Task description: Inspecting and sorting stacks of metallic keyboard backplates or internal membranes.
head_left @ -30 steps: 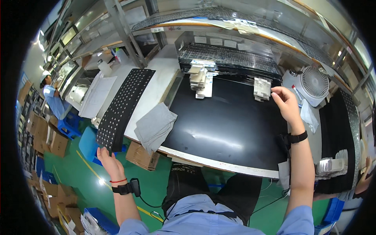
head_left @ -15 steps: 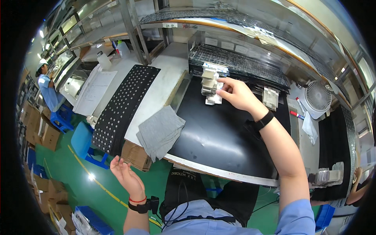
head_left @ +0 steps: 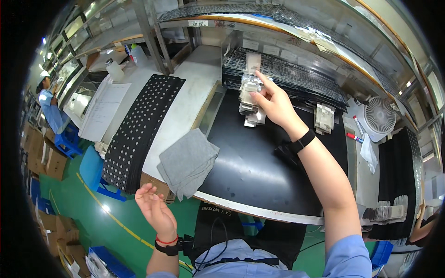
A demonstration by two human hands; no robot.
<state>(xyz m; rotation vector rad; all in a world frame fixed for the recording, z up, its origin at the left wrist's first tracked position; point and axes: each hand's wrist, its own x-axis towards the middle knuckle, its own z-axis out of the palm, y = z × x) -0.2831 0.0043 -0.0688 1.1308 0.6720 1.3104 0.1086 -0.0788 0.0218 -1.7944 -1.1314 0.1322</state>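
Reaches with the right hand to the left stack of small pale pieces, near the far left corner of the black mat on the bench. Spreads thumb and index finger over the stack; cannot tell whether gripping the pale strip just beyond the fingertip. Holds the left hand loosely open off the bench's near edge, near the white-dotted black sheet and the grey cloth.
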